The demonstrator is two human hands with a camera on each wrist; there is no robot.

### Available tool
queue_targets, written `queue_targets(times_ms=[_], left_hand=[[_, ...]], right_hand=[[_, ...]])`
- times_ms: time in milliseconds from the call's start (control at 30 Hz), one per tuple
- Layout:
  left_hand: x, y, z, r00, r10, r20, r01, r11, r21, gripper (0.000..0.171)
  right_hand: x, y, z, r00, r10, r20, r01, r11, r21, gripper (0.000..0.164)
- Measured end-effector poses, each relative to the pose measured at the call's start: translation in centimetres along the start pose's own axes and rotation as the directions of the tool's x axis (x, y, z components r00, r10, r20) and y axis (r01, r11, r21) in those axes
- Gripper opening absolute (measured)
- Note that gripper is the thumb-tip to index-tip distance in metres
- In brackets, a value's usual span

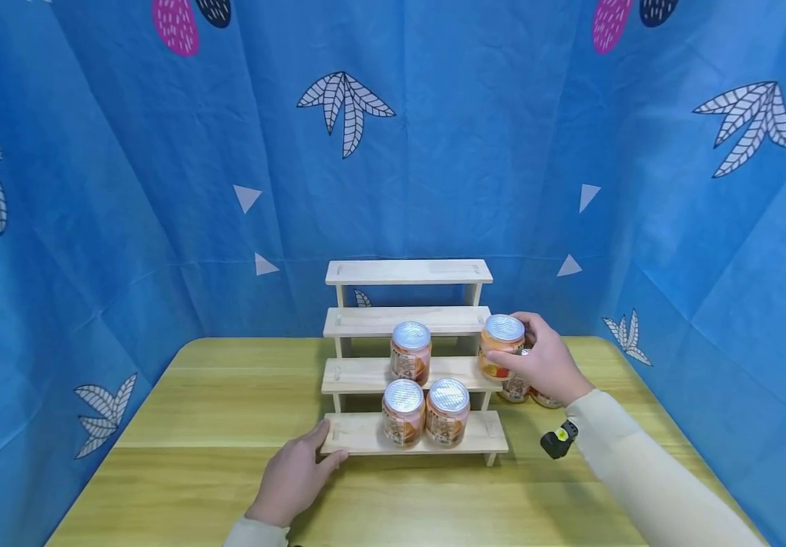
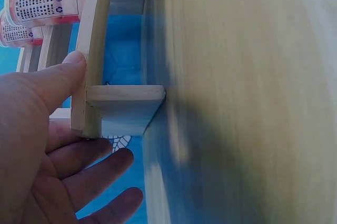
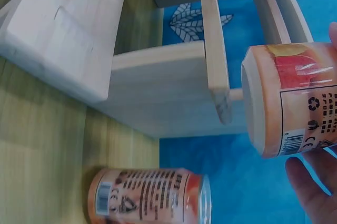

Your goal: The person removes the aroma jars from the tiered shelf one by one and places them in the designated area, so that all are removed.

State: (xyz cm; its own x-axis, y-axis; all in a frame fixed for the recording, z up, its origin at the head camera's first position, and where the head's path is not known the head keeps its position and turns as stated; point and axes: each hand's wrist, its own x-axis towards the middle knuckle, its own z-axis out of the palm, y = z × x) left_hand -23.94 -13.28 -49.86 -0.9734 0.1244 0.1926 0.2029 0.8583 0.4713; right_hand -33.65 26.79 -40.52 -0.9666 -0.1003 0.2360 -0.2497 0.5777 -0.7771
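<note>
My right hand (image 1: pixel 546 365) grips a peach-coloured jar (image 1: pixel 500 346) with a silvery lid, thumb in front and fingers behind. The jar is upright at the right end of the second step from the bottom; in the right wrist view its base appears beside that step's end. My left hand (image 1: pixel 297 471) pinches the left end of the wooden step stand's (image 1: pixel 355 434) bottom board, its other fingers spread in the left wrist view. Two similar jars (image 1: pixel 403 414) stand side by side on the bottom step. Another jar (image 1: pixel 411 352) stands mid-way along the second step.
More jars stand on the table to the right of the stand, partly hidden behind my right hand; one such jar (image 3: pixel 150 197) shows in the right wrist view. The upper two steps (image 1: pixel 410 271) rise at the back, near a blue patterned curtain (image 1: pixel 434 152) around the wooden table (image 1: pixel 242 395).
</note>
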Motion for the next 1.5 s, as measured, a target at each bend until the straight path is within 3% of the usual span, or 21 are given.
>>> queue_targets(times_ms=[433,767,1000,1500], left_hand=[[-0.2,-0.2,0.2,1.000,-0.009,0.005,0.009,1.000,-0.003,0.071],[-0.2,-0.3,0.7,1.000,-0.010,-0.002,0.010,1.000,-0.007,0.071],[0.3,-0.5,0.3,0.999,0.020,-0.037,-0.020,1.000,-0.004,0.070],[0.1,-0.4,0.3,1.000,0.000,0.008,0.000,1.000,0.002,0.071]], right_hand=[[-0.8,1.4,-2.2,0.998,0.048,-0.047,-0.048,0.999,-0.003,0.099],[-1.4,3.2,-3.8,0.994,0.034,-0.099,-0.038,0.998,-0.040,0.095],[-1.6,4.1,-5.0,0.987,0.018,-0.157,-0.020,1.000,-0.016,0.088],[-3.0,7.5,-7.6,0.961,0.083,-0.266,-0.087,0.996,-0.005,0.086]])
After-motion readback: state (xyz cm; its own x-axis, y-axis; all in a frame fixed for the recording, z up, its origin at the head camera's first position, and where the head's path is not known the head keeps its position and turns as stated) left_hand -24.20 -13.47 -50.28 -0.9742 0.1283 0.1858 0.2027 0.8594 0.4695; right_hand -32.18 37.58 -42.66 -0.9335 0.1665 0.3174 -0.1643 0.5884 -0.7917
